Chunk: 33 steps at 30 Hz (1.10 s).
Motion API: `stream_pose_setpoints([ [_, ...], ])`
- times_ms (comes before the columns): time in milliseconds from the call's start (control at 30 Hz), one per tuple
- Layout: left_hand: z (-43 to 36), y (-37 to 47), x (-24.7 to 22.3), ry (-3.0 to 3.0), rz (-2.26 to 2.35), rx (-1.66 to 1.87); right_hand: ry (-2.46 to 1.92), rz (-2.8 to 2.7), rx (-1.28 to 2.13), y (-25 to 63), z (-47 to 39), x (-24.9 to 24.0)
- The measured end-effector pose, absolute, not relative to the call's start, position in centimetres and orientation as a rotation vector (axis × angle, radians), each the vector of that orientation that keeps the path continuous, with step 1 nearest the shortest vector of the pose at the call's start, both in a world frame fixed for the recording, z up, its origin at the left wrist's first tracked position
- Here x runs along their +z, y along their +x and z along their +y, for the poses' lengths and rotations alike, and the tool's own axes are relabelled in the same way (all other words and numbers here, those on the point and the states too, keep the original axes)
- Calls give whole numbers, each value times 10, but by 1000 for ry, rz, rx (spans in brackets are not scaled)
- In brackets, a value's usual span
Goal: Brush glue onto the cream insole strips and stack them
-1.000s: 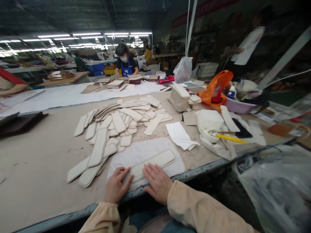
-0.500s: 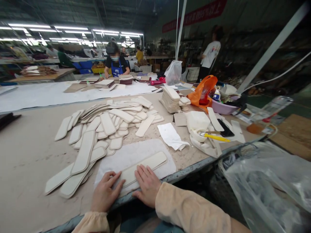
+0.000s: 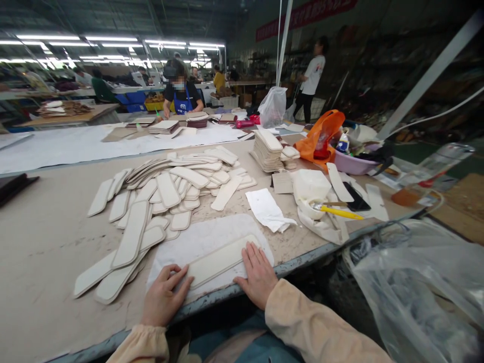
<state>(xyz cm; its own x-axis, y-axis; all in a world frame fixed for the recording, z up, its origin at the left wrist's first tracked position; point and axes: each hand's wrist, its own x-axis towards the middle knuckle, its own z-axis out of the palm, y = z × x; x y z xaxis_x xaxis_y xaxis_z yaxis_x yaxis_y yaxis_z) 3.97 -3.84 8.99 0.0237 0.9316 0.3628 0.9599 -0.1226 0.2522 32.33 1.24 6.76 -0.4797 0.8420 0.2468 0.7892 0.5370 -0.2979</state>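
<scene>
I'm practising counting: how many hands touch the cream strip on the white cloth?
2: left hand at the left end of the cream strip, right hand at its right end; none looks hidden.

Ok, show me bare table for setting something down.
Widest bare patch of table: between the dark slab and the strip pile. A smaller gap: between crumpled paper and front edge. The right end is crowded with orange bag, basin and brush.

Bare hands [image 3: 259,275], loose beige sleeves [image 3: 313,320], gathered left cuff [image 3: 154,331], teal lower garment [image 3: 270,348].
</scene>
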Motion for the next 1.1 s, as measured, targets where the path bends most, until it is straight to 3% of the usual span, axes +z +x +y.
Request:
stream_pose_setpoints([
  [700,-43,46,96,-2207,-2203,-754,-1357,-2482,-25,330,22,63],
  [1100,-42,40,87,-2213,-2136,-715,-1408,-2477,123,329,23,70],
])
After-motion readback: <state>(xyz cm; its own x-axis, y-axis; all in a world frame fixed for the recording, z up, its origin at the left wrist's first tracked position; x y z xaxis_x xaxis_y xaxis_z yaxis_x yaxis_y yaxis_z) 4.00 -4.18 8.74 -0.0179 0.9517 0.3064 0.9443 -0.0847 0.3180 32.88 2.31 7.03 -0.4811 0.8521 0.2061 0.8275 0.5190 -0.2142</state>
